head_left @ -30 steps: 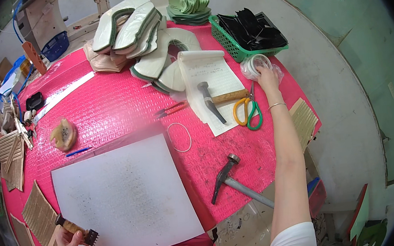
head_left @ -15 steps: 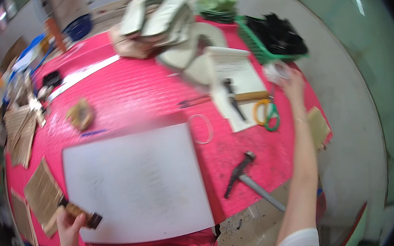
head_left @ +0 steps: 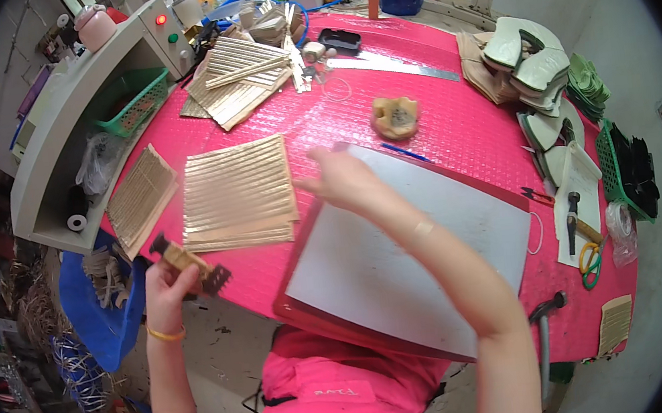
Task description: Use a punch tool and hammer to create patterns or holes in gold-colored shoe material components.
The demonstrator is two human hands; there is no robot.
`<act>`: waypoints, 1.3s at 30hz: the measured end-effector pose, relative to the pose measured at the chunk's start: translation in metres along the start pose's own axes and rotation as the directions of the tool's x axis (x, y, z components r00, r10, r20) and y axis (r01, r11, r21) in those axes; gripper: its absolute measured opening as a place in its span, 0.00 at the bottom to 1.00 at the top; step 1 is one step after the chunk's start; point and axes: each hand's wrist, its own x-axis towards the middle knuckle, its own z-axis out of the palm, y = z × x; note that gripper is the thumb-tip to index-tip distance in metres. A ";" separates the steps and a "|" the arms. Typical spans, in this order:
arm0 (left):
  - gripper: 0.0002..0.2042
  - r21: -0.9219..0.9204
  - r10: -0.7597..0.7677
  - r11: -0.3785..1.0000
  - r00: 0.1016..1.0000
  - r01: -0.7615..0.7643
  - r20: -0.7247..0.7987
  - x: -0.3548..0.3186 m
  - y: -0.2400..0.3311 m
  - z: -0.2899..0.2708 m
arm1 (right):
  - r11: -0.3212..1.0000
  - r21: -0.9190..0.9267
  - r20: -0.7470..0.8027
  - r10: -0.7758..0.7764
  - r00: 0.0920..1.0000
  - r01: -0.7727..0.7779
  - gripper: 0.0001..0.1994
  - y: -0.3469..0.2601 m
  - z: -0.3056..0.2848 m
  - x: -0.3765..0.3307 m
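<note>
My left hand (head_left: 168, 286) is wrapped round a small tool with a tan-gold body and black ends (head_left: 186, 262), one end toothed. It is held just off the table's near edge, below a stack of gold ribbed sheets (head_left: 237, 192). My right hand (head_left: 344, 178) reaches across the white board (head_left: 401, 255) to its far left corner. The fingers point at the ribbed stack, apart and somewhat blurred, with nothing seen in them. Another ribbed piece (head_left: 141, 201) lies left of the stack.
Beyond the board are a lump of yellowish wax-like material (head_left: 396, 117), a blue pen (head_left: 404, 152) and a metal ruler (head_left: 397, 69). A hammer (head_left: 546, 321), scissors (head_left: 590, 264) and a green basket (head_left: 622, 176) are at the right. More ribbed strips (head_left: 240, 75) lie at the far left.
My right hand has come from the table's right side, beside a clear plastic item, to the ribbed sheets. The view has turned left. My left hand still holds the tool.
</note>
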 end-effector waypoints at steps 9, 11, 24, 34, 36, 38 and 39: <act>0.11 -0.077 -0.022 0.997 0.991 0.012 -0.131 -0.015 -0.043 -0.077 | 0.997 -0.038 -0.352 0.054 0.934 -0.072 0.32 -0.024 0.089 0.063; 0.12 -0.112 0.035 0.992 0.991 -0.050 -0.132 -0.003 -0.049 -0.077 | 0.999 -0.010 -0.365 0.031 0.930 -0.037 0.29 -0.046 0.062 0.036; 0.08 -0.218 0.098 0.976 0.915 -0.011 0.391 0.022 0.001 0.018 | 0.830 -0.167 -0.623 0.330 0.709 -0.533 0.23 0.079 0.001 -0.245; 0.10 -0.189 0.339 0.941 0.775 -0.282 0.533 0.158 0.042 0.204 | 0.890 -0.266 -0.313 0.284 0.906 -0.371 0.30 0.073 0.000 -0.226; 0.09 -0.061 0.408 0.896 0.765 -0.439 0.499 0.199 0.045 0.235 | 0.897 -0.219 -0.366 0.289 0.884 -0.384 0.29 0.071 -0.008 -0.235; 0.08 0.078 0.420 0.852 0.765 -0.518 0.488 0.234 0.042 0.264 | 0.932 0.061 -0.423 0.348 0.836 -0.357 0.25 0.073 -0.017 -0.247; 0.08 0.115 0.419 0.847 0.786 -0.518 0.455 0.253 0.031 0.266 | 0.938 0.055 -0.418 0.332 0.846 -0.341 0.25 0.069 -0.018 -0.247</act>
